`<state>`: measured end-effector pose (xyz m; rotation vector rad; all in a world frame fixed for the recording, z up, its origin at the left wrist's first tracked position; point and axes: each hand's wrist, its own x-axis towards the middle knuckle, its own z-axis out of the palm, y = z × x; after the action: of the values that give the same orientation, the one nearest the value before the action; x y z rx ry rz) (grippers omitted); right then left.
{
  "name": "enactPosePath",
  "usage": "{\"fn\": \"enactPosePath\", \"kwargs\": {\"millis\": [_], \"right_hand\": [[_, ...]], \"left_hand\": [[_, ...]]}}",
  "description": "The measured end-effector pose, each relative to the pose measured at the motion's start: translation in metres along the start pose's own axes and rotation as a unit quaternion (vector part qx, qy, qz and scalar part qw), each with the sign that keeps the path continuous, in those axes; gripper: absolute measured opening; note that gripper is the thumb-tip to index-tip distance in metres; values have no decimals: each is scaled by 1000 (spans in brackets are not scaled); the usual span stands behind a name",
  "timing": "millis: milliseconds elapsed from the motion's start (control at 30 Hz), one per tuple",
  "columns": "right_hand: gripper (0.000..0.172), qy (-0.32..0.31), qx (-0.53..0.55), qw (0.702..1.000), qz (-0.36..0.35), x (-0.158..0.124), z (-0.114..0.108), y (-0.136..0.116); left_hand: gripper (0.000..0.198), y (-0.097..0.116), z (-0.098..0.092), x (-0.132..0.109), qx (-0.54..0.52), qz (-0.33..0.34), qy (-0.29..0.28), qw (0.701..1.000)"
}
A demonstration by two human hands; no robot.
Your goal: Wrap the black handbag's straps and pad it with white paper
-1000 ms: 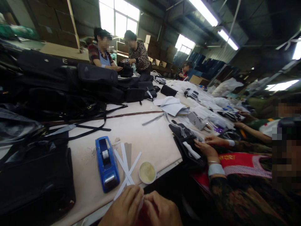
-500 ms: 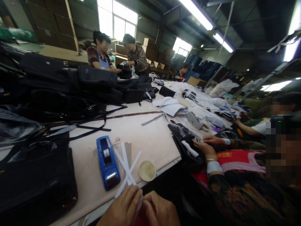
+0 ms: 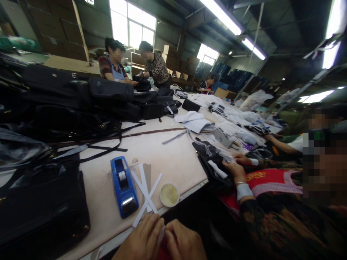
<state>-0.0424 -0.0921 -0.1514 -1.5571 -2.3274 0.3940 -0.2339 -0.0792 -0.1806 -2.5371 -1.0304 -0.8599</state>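
Note:
My left hand (image 3: pixel 141 240) and my right hand (image 3: pixel 184 242) meet at the bottom edge, just below the table's front edge. Both are closed with fingertips pinched together on a thin white strip (image 3: pixel 160 236) over something red (image 3: pixel 162 252). Crossed white paper strips (image 3: pixel 146 193) lie on the table right above my hands. A blue tape dispenser (image 3: pixel 123 186) stands to their left, and a small round cup of yellowish paste (image 3: pixel 169 195) to their right.
Black bags (image 3: pixel 40 209) and straps pile up along the left side of the long beige table (image 3: pixel 162 155). A person at my right handles a black bag (image 3: pixel 214 169). Two people work at the far end; white papers (image 3: pixel 195 121) litter the right side.
My hands stay pinched together in the same place. The view has shifted slightly, and the neighbour's hands have moved a little on the black bag.

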Motion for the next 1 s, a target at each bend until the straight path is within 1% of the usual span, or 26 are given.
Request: {"fn": "enactPosePath", "kwargs": {"millis": [133, 267, 367, 467, 533, 600, 633, 700, 767, 867, 933, 1000], "right_hand": [[14, 34, -43, 998, -27, -4, 11, 3], [14, 61, -63, 995, -44, -7, 15, 0], [16, 80, -90, 991, -62, -10, 16, -2], [17, 77, -119, 986, -83, -15, 20, -1], [18, 57, -124, 987, -89, -21, 23, 1], [20, 22, -122, 988, -87, -27, 24, 2], [20, 0, -120, 989, -86, -30, 23, 2], [22, -47, -115, 989, -83, -35, 21, 1], [22, -90, -113, 986, -83, -38, 17, -1], [15, -150, -110, 980, -74, -41, 14, -3], [11, -188, -104, 974, -70, -42, 14, -3], [11, -223, -91, 968, -69, -42, 13, -1]], "left_hand": [[30, 5, 6, -4, -8, -2, 4, 1000], [28, 8, 5, -3, -33, 2, -16, 999], [27, 10, 1, -1, -82, -4, -34, 996], [30, 14, -1, -3, -160, -39, -53, 985], [34, 17, -1, -7, -219, -67, -54, 972], [38, 20, -3, -10, -272, -82, -56, 957], [40, 21, -6, -11, -296, -92, -66, 949], [41, 22, -14, -10, -343, -116, -118, 925], [39, 21, -24, -7, -385, -140, -192, 892], [34, 21, -31, -2, -416, -164, -286, 848], [31, 23, -31, -2, -425, -180, -329, 824], [29, 25, -27, -5, -442, -194, -345, 805]]}}
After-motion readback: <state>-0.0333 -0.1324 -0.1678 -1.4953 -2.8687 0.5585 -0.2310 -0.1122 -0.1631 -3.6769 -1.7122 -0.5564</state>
